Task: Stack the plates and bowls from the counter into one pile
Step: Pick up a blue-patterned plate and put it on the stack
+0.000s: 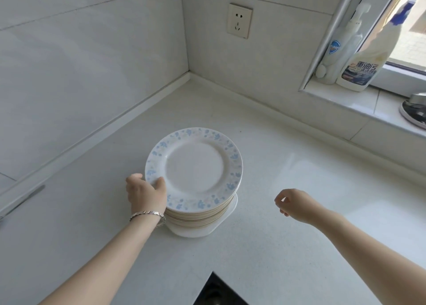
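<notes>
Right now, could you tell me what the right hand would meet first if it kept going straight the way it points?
The right hand points left toward the pile of plates, with bare counter between them. It would probably meet the pile's right side first, though its height above the counter is hard to judge.

A pile of plates stands near the middle of the white table, its edges showing thin tan lines down the near side. The top plate, white with a rim of pale blue flowers, lies flat and face up. The pile rests on a white dish with rounded corners that juts out at the near right.
</notes>
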{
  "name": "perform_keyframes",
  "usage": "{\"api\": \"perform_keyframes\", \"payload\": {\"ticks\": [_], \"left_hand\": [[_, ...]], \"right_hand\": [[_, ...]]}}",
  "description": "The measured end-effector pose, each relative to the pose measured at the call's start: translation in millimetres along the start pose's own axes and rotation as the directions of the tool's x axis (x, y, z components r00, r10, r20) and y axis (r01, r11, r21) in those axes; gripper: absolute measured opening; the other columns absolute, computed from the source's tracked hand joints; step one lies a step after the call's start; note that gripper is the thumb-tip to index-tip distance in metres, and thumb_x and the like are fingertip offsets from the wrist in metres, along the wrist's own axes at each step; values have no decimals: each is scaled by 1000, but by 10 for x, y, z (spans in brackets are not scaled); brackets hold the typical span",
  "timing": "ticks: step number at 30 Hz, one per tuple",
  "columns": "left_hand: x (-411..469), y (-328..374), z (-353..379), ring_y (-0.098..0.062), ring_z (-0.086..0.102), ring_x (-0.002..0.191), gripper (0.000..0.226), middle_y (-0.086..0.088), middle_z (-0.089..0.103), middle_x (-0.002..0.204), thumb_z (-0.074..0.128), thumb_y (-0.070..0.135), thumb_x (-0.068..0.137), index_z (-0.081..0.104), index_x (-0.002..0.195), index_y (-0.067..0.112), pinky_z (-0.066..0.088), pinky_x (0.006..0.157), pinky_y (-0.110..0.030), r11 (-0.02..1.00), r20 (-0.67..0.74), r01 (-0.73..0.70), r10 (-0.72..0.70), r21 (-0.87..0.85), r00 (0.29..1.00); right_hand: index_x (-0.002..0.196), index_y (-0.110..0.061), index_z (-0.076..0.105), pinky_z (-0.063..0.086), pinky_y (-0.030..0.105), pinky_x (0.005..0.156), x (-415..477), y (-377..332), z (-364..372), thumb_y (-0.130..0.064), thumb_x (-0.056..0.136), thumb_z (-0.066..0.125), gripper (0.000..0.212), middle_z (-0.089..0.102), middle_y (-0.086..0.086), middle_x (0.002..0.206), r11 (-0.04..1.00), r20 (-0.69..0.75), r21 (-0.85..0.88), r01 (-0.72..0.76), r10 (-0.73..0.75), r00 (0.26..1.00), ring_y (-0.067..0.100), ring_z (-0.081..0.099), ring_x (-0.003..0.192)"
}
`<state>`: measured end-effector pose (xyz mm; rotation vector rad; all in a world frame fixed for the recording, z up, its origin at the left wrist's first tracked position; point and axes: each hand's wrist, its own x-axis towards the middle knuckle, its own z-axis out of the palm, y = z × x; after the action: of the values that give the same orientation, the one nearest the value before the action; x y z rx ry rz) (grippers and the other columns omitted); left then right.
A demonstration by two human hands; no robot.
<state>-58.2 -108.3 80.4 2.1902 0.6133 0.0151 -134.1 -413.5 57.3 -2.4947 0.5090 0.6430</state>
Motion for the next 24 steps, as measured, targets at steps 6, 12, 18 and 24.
{"api": "perform_keyframes", "payload": {"ticks": [6, 12, 18, 24], "left_hand": [[-63, -108, 25, -48, 37, 126, 68, -35, 40, 133, 63, 33, 79, 39, 131, -4, 32, 104, -49, 872, -56, -450, 468, 193, 882], [-467, 71, 451, -24, 49, 130, 69, -12, 54, 138, 39, 61, 76, 42, 131, 20, 26, 104, -44, 91, 502, -917, 814, 387, 293], [-486, 125, 656, -19, 69, 106, 55, -5, 71, 116, 35, 42, 80, 70, 113, 15, 32, 94, -37, 106, 655, -895, 645, 433, 394], [-467, 85, 598, -19, 70, 105, 68, -3, 71, 116, 6, 39, 99, 69, 115, 16, 32, 93, -32, 147, 670, -904, 626, 402, 400]], "right_hand": [[90, -24, 57, 52, 28, 77, 3, 19, 26, -23, 92, 45, 13, 60, -13, 70, 1000, 4, -11, -1, 1, 1000, 11, 62, 74], [96, -19, 62, 50, 24, 71, 20, -65, 54, -22, 92, 46, 18, 62, -8, 75, 1000, 10, 5, -3, 3, 1000, 10, 59, 71], [86, -23, 58, 49, 23, 66, -16, 32, 96, -23, 91, 46, 13, 60, -12, 70, 1000, 9, 14, -29, 28, 1000, 11, 60, 69], [86, -24, 57, 50, 25, 69, -75, 162, 114, -23, 91, 45, 13, 60, -12, 70, 998, 15, 23, -61, 61, 998, 12, 61, 71]]}}
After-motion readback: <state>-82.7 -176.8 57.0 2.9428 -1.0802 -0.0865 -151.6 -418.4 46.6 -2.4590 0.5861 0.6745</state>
